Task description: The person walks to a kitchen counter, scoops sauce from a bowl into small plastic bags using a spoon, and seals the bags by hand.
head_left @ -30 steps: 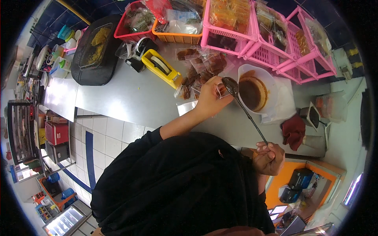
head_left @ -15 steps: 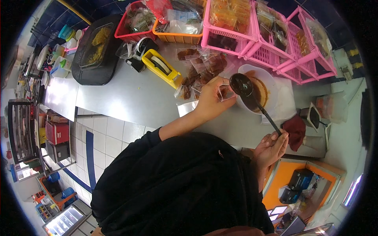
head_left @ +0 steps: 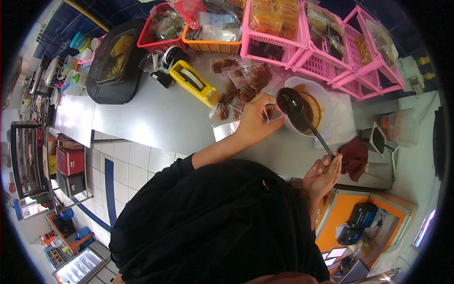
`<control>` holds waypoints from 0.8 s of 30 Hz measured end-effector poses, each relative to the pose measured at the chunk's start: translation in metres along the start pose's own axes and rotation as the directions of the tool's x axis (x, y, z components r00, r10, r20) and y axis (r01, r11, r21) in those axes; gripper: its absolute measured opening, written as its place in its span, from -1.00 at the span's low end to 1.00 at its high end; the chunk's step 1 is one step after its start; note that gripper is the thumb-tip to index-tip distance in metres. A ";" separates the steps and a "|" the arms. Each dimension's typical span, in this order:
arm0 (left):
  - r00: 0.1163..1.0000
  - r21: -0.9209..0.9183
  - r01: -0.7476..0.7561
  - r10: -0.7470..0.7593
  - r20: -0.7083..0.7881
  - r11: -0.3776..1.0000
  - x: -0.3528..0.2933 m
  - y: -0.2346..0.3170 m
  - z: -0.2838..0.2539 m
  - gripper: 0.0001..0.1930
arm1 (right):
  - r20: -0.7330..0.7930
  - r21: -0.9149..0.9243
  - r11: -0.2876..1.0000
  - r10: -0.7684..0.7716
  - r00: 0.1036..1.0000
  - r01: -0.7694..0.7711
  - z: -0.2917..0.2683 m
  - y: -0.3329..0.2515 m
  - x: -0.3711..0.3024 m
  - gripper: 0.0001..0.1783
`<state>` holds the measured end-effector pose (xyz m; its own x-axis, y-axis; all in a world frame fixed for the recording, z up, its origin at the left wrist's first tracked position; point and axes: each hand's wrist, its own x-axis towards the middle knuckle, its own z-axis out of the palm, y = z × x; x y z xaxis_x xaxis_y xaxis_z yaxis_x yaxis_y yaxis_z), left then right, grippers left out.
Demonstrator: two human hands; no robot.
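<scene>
My right hand (head_left: 324,176) grips the handle of a black ladle (head_left: 290,100), its bowl carrying dark brown sauce. The ladle bowl hangs beside a small clear plastic bag (head_left: 273,113), which my left hand (head_left: 255,118) holds with its mouth spread. Below the ladle stands a white tub (head_left: 327,102) with brown sauce inside and smeared up its wall. Several filled sauce bags (head_left: 246,78) lie piled on the metal table just beyond my left hand. Whether sauce is inside the held bag, I cannot tell.
A yellow tape dispenser (head_left: 194,83) sits left of the pile. Pink baskets (head_left: 302,52), an orange basket (head_left: 213,46) and a red basket (head_left: 156,45) line the back. A black lidded tray (head_left: 113,90) stands at left. Right of the tub are a white cloth (head_left: 343,118) and a maroon cloth (head_left: 353,160).
My right hand has shifted slightly left along with the ladle's handle. The ladle bowl stays next to the bag, and my left hand has hardly moved.
</scene>
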<state>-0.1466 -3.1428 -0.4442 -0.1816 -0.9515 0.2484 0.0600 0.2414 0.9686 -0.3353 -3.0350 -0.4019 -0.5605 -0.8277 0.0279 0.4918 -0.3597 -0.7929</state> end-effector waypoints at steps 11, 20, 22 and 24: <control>0.996 -0.207 0.009 -0.027 -0.081 0.978 -0.004 0.007 -0.009 -0.74 | -0.090 -0.362 0.914 -0.231 0.969 0.184 -0.030 0.005 0.028 -0.73; 0.839 -0.642 0.529 -0.453 0.300 0.555 -0.020 0.012 -0.015 -0.54 | 0.609 -0.667 0.074 -0.520 0.599 0.742 -0.017 0.024 0.013 -0.66; 0.871 -0.610 0.489 -0.390 0.300 0.623 -0.028 0.000 -0.012 -0.55 | 0.616 -0.673 0.283 -0.299 0.729 0.684 -0.008 0.030 0.002 -0.67; 0.895 -0.580 0.446 -0.323 0.308 0.682 -0.032 -0.001 -0.010 -0.55 | 0.615 -0.686 0.460 -0.049 0.787 0.565 0.007 0.036 -0.008 -0.68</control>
<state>-0.1313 -3.1141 -0.4534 -0.4845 -0.8705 -0.0862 0.5291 -0.3701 0.7636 -0.3086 -3.0446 -0.4268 -0.0556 -0.8985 0.4354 -0.5473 -0.3373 -0.7660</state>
